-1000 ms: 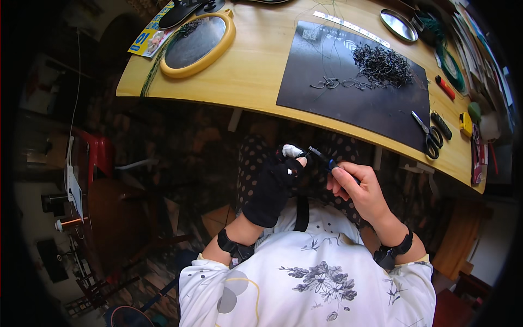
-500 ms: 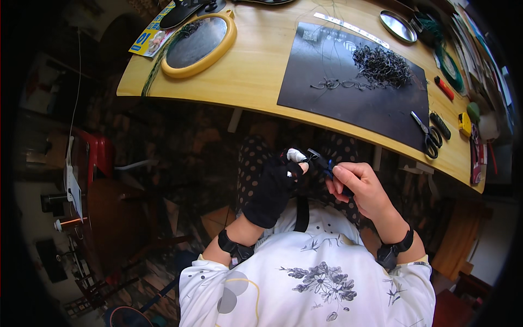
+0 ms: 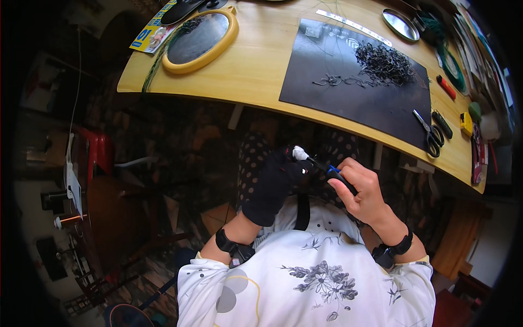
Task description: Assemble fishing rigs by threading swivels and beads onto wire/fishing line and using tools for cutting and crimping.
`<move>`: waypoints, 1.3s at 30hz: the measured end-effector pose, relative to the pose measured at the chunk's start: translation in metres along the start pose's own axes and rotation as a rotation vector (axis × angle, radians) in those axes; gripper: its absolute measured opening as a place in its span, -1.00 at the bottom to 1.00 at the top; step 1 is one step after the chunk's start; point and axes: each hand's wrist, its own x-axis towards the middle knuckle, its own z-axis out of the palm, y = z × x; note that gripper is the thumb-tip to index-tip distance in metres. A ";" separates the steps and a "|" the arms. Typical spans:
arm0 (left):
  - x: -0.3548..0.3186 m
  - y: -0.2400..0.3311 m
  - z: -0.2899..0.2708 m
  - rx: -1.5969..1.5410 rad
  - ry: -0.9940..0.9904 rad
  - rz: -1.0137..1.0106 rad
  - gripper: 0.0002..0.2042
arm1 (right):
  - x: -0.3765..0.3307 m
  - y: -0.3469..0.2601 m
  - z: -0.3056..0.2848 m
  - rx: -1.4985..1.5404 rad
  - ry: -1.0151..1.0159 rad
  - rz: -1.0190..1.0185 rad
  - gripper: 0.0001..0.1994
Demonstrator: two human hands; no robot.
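My left hand (image 3: 272,182) wears a black glove, and white wrapping (image 3: 299,153) covers a fingertip. Its fingers are closed, pinching something small that I cannot make out. Wrapped in the fingers of my right hand (image 3: 364,191) is a small black-and-blue hand tool (image 3: 333,173). The tool's thin dark front end reaches to the left fingertips; its exact kind is unclear. Both hands are above my lap, in front of the table edge. Beyond them, a heap of thin dark bent pieces (image 3: 384,64) lies on a black mat (image 3: 359,109), with a loose strand trailing left.
Scissors (image 3: 433,140) and a black oblong object (image 3: 442,125) lie by the mat's right corner, near a yellow object (image 3: 466,124). A red object (image 3: 446,87) and round metal lid (image 3: 400,25) are farther back. A yellow-rimmed disc (image 3: 231,38) with dark-green strands (image 3: 155,73) is at left.
My right hand has turned, its thumb lifting off the tool's side while the fingers wrap the handle. The tool's metal front has turned, and the left fingers have shifted slightly.
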 end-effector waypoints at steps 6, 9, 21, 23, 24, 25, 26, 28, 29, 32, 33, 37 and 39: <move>-0.002 0.002 0.007 0.067 0.087 0.059 -0.88 | -0.001 0.002 -0.005 0.141 -0.023 0.031 -0.83; 0.004 -0.001 0.009 0.096 0.116 0.122 -0.90 | -0.002 0.000 -0.001 0.359 -0.018 0.304 -0.82; 0.014 -0.007 -0.001 0.246 0.151 0.199 -0.89 | -0.004 -0.001 -0.003 0.432 -0.069 0.511 -0.71; 0.014 -0.004 0.001 0.304 0.148 0.204 -0.89 | -0.001 -0.001 -0.003 0.409 -0.085 0.485 -0.70; 0.013 -0.003 0.001 0.242 0.134 0.151 -0.89 | 0.000 -0.001 -0.004 0.408 -0.100 0.484 -0.70; 0.012 -0.002 0.002 0.207 0.130 0.117 -0.89 | 0.001 -0.001 -0.004 0.394 -0.111 0.487 -0.69; 0.011 -0.001 0.002 0.167 0.130 0.099 -0.89 | 0.002 -0.001 -0.005 0.414 -0.129 0.488 -0.68; 0.010 0.000 0.003 0.194 0.113 0.113 -0.89 | 0.003 0.000 -0.005 0.422 -0.155 0.494 -0.66; 0.009 0.000 0.003 0.192 0.089 0.165 -0.89 | 0.003 -0.001 -0.005 0.446 -0.160 0.526 -0.66; 0.008 0.001 0.003 0.168 0.105 0.035 -0.91 | 0.004 -0.001 -0.004 0.532 -0.156 0.591 -0.63; 0.007 0.001 0.004 0.139 0.098 0.037 -0.92 | 0.005 -0.002 -0.004 0.585 -0.145 0.607 -0.61; 0.003 0.007 0.009 0.099 0.111 0.012 -0.95 | 0.007 -0.007 -0.003 1.042 -0.086 0.789 -0.54; 0.000 0.010 0.012 0.107 0.118 0.003 -0.96 | 0.008 -0.010 -0.005 1.162 -0.068 0.857 -0.53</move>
